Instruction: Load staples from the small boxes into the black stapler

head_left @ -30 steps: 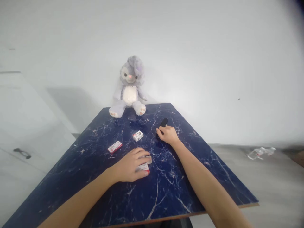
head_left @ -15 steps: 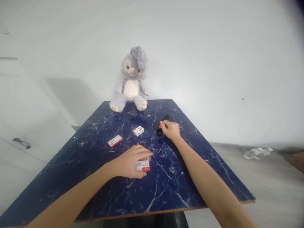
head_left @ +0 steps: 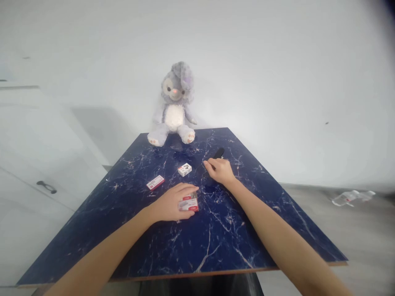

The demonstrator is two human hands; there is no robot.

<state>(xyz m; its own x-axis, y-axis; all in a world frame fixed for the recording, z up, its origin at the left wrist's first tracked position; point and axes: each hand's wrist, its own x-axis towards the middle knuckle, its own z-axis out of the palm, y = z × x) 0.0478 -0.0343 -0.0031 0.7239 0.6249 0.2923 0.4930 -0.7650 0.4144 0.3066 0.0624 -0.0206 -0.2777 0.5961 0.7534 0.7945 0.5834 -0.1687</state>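
Observation:
My left hand (head_left: 173, 202) is wrapped around a red-and-white small carton (head_left: 189, 205) on the table, with its thumb on the near side and fingers on the far side. Behind that carton, another red-marked small box (head_left: 189, 195) shows partly under the fingers. My right hand (head_left: 219, 170) is closed, fingers curled down, above the right part of the table. What lies in its fingers is hidden. A black object (head_left: 219, 153) sticks out just beyond the knuckles; its kind is unclear. Between the hands and the toy lie a white box (head_left: 184, 169) and a flat red-edged box (head_left: 155, 182).
A grey-purple plush rabbit (head_left: 174, 107) sits at the far edge of the dark blue marble-patterned table (head_left: 173, 255), against the wall. Clear plastic items (head_left: 352, 198) lie on the floor at right. A cabinet door with a dark handle (head_left: 46, 187) is at left.
My right hand has shifted slightly left and turned palm down; an orange part seen at its fingers is now covered. The left hand keeps its hold. The whole view has shifted a little.

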